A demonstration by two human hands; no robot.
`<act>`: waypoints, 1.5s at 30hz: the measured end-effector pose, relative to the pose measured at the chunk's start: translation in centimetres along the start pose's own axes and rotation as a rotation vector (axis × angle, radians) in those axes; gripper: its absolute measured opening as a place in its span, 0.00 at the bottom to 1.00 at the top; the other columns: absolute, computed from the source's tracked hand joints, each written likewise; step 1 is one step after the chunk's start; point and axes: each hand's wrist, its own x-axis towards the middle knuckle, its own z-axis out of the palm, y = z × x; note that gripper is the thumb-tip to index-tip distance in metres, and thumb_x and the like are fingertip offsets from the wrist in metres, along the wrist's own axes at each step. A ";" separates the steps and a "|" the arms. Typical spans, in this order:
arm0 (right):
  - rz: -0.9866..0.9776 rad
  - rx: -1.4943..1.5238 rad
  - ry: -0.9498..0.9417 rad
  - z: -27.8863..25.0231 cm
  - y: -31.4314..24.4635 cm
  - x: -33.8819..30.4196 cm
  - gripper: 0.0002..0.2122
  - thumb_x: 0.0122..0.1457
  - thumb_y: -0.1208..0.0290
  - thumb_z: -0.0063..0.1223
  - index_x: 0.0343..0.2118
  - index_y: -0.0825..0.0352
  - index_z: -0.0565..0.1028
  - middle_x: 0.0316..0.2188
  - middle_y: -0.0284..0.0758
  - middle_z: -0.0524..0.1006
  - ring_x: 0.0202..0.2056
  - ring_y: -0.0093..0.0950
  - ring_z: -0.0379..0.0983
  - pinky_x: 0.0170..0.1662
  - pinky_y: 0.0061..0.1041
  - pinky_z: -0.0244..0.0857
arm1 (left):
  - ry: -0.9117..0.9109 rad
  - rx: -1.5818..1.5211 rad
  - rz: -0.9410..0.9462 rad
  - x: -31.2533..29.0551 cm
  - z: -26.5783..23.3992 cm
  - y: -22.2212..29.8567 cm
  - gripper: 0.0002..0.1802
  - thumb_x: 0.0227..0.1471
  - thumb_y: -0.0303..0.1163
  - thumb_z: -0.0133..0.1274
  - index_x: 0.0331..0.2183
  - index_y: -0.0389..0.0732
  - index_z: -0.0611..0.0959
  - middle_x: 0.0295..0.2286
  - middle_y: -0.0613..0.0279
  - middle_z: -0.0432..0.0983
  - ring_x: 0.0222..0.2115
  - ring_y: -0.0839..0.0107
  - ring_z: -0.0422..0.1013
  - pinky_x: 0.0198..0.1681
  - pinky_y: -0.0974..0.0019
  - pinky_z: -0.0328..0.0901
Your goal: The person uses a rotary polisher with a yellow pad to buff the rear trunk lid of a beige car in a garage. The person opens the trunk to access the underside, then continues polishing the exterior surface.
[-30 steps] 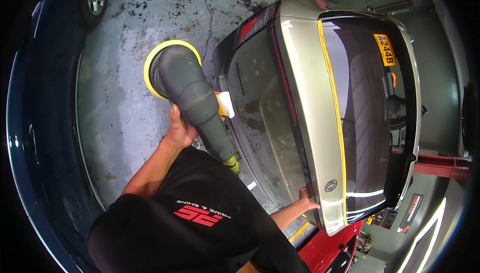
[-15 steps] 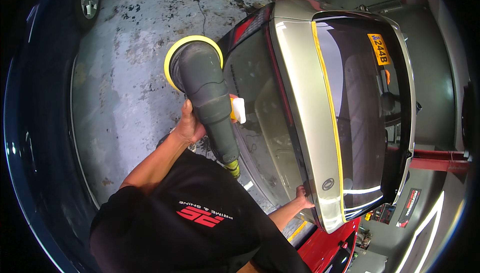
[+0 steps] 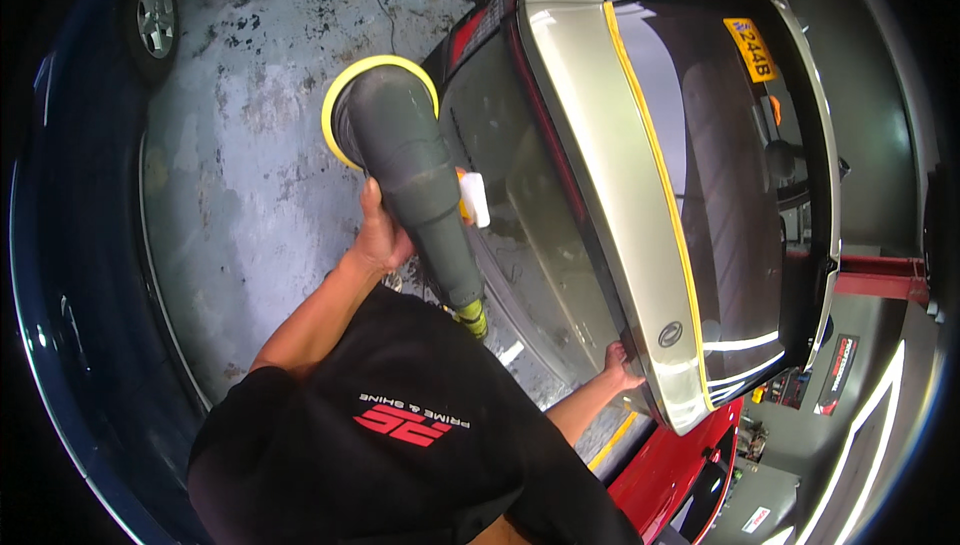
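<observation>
A dark grey car polisher [image 3: 410, 170] with a round, yellow-rimmed pad [image 3: 345, 130] is held up in front of me. My left hand [image 3: 383, 235] wraps round its body, thumb on the near side. A white and orange piece [image 3: 474, 199] sticks out at the polisher's right side; what it belongs to is hidden. My right hand [image 3: 622, 370] grips the rear edge of a beige car [image 3: 590, 115], near its round emblem. Yellow masking tape [image 3: 650, 160] runs along the panel beside the rear window [image 3: 720, 195]. The polisher's pad is apart from the bodywork.
A dark blue car [image 3: 80, 275] with a silver wheel [image 3: 155, 20] stands at the left. The worn grey floor [image 3: 240, 145] lies between the cars, with a thin cord [image 3: 385, 10] on it. A red car [image 3: 680, 480] and a red post [image 3: 885, 278] are at the right.
The view has shifted, so the beige car's top and window sit higher in it. My left hand keeps hold of the polisher, and my right hand stays at the car's edge.
</observation>
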 end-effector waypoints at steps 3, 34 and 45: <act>0.002 0.007 0.056 0.8 1.9 -1.6 0.36 0.62 0.29 0.42 0.55 0.63 0.68 0.46 0.43 0.77 0.46 0.40 0.75 0.45 0.48 0.68 | -0.016 0.064 0.027 -0.1 -0.2 0.2 0.62 0.44 0.81 0.56 0.61 0.36 0.70 0.57 0.45 0.72 0.54 0.51 0.73 0.55 0.41 0.73; 1.066 -0.353 -0.833 4.7 26.5 -29.6 0.18 0.74 0.57 0.48 0.54 0.66 0.74 0.33 0.33 0.75 0.26 0.20 0.65 0.37 0.28 0.64 | 0.076 0.146 0.025 -3.5 0.5 1.1 0.64 0.34 0.85 0.59 0.56 0.39 0.72 0.47 0.54 0.72 0.51 0.55 0.71 0.58 0.42 0.68; 0.851 -0.373 -0.870 6.3 22.6 -30.3 0.17 0.74 0.59 0.47 0.54 0.68 0.74 0.35 0.35 0.77 0.25 0.22 0.73 0.30 0.24 0.71 | 0.082 0.238 0.015 -3.9 0.8 1.2 0.64 0.35 0.82 0.63 0.56 0.38 0.71 0.45 0.56 0.71 0.49 0.58 0.69 0.56 0.45 0.66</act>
